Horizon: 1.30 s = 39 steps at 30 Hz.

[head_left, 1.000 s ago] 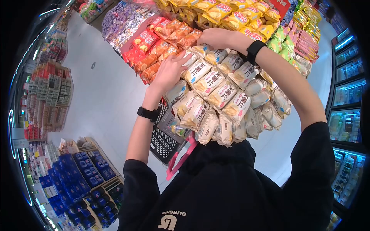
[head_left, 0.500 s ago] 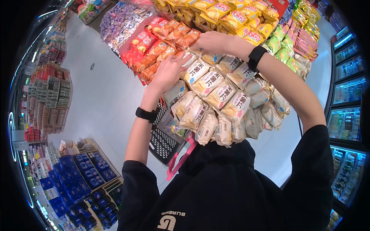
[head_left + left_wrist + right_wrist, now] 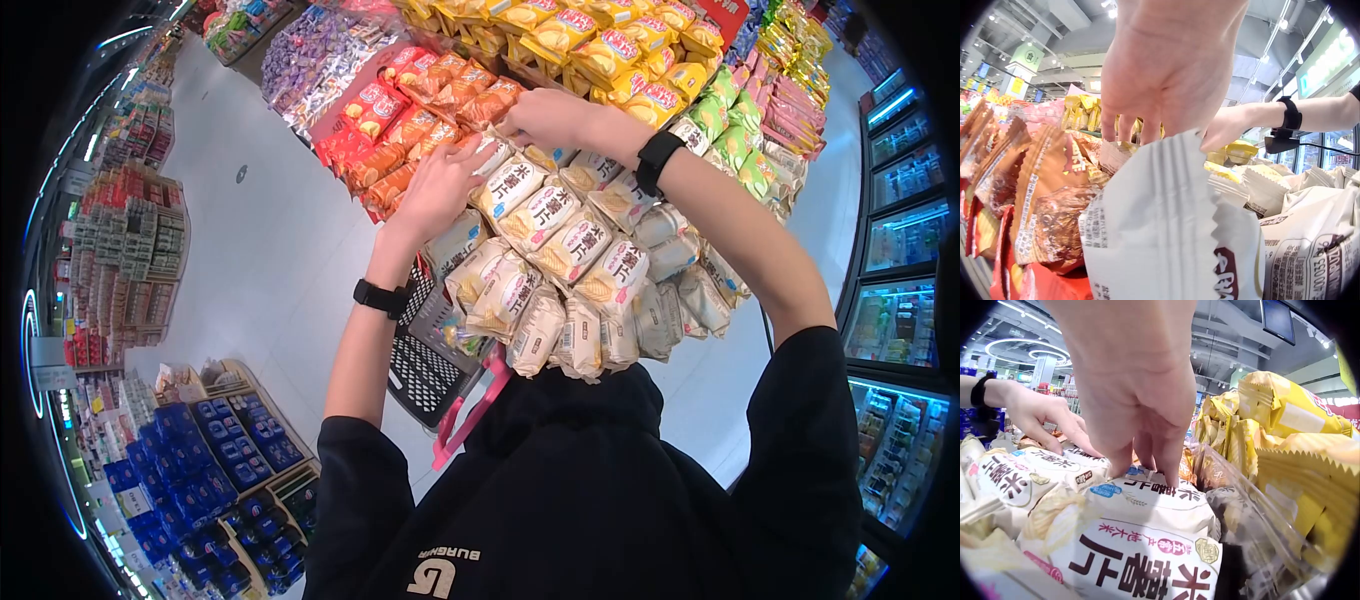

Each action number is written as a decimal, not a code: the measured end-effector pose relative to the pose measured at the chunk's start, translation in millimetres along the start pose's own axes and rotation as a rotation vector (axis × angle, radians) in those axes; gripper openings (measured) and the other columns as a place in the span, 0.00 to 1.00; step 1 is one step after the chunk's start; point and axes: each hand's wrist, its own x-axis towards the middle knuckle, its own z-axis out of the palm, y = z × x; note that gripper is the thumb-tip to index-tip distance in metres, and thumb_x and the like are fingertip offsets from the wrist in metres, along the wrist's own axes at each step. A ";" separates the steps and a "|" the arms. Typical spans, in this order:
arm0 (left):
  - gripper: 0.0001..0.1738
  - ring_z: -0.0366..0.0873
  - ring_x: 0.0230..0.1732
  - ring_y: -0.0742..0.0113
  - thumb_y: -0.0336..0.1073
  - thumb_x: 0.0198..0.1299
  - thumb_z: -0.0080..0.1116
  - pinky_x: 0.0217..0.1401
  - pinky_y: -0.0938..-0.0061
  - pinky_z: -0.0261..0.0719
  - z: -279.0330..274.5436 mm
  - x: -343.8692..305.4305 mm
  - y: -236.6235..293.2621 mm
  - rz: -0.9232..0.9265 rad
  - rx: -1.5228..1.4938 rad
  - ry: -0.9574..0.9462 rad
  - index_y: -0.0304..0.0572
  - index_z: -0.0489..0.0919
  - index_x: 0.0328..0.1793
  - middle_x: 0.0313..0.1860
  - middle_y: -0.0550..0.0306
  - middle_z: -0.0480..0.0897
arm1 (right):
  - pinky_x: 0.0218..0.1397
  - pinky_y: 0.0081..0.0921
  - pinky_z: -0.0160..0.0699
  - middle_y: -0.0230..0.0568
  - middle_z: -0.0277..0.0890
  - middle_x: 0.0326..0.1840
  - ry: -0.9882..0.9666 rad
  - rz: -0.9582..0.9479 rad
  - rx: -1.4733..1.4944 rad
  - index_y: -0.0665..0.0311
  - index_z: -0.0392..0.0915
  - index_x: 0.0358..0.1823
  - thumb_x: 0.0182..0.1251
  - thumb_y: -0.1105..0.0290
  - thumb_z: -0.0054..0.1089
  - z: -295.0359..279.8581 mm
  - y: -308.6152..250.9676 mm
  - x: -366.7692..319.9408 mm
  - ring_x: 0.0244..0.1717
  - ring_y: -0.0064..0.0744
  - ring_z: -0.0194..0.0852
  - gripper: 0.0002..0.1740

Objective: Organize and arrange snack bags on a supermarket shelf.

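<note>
White rice-cracker-style snack packets (image 3: 540,215) with black lettering are heaped right in front of me. My left hand (image 3: 440,190) rests along the heap's left edge, beside orange packets (image 3: 412,130); its fingers are extended, and a white packet (image 3: 1154,219) stands close below the palm in the left wrist view. At the back of the heap, my right hand (image 3: 550,115) reaches down from above. Its thumb and fingers (image 3: 1175,465) point down, spread apart, with tips on the top of a white packet (image 3: 1154,500). Part of that packet is hidden behind the hand.
A clear plastic divider (image 3: 1260,500) separates the white packets from yellow ones (image 3: 610,50). Red packets (image 3: 372,108) and purple sweets (image 3: 320,60) lie to the left, green packets (image 3: 735,115) to the right. A shopping cart (image 3: 430,370) with a pink handle stands below the heap.
My right hand has shifted slightly left and toward me over the back row of white packets. My left hand stays nearly in place.
</note>
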 end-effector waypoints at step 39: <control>0.62 0.48 0.83 0.40 0.76 0.57 0.55 0.84 0.57 0.47 5.7 -4.4 43.9 -0.107 0.089 -0.003 0.25 0.58 0.79 0.80 0.26 0.53 | 0.53 0.43 0.78 0.52 0.81 0.42 -0.105 0.007 0.168 0.66 0.81 0.48 0.52 0.73 0.73 -14.6 -24.1 -147.3 0.52 0.52 0.79 0.20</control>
